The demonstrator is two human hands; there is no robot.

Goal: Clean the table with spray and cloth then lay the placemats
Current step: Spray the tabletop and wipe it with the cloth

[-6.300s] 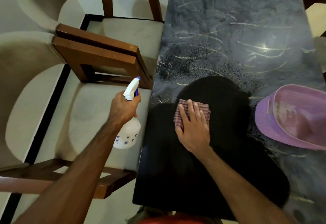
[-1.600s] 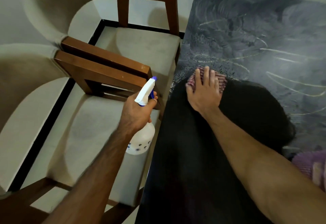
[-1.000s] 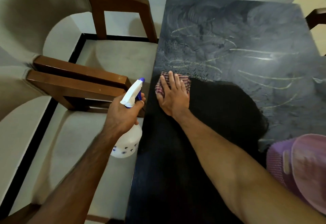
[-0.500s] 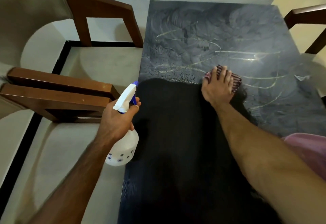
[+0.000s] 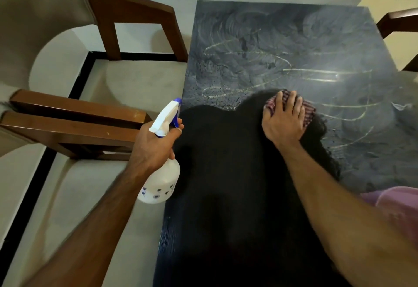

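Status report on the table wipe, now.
Left hand grips spray bottle off the table's edge. Right hand presses cloth flat on table. Far half streaky. Purple basket near right.

Wooden chairs (image 5: 126,26) with beige seats beside pale floor, pink basket (image 5: 398,207) at right edge

A single head-worn wide-angle camera looks forward and steeply down from close above the near end of the dark, smeared glossy bench (image 5: 282,44), so both forearms reach into view from the bottom edge. The bench runs away toward the top, with brown wooden chairs (image 5: 74,121) bending along the left.
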